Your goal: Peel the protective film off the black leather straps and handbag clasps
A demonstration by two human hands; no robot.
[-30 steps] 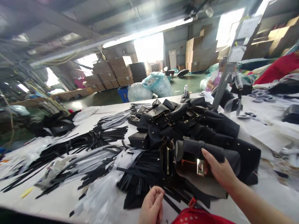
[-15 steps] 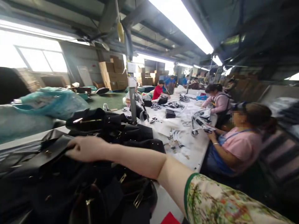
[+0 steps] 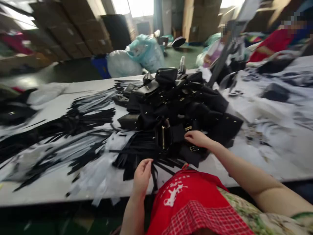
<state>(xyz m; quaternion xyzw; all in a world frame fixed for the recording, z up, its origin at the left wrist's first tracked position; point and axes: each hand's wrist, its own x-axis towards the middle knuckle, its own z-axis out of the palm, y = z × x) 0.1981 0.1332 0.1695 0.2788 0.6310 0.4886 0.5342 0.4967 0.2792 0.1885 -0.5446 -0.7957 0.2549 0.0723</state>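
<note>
loose straps: a spread of flat black leather strips lies fanned across the white worktable, long axes running roughly left to right, none gathered yet by the look of it.
my left hand: at the near table edge, fingers curled around one thin black strap; that strap runs away from me toward the pile, its near end hanging over the edge.
bag pile: a heap of small black leather bags with brass buckles sits mid-table, unsorted as far as I can judge.
my right hand: resting on the pile's near side, fingertips pressing a black bag flap; whether it grips, I cannot tell.
progress: early; most pieces look untouched.
</note>
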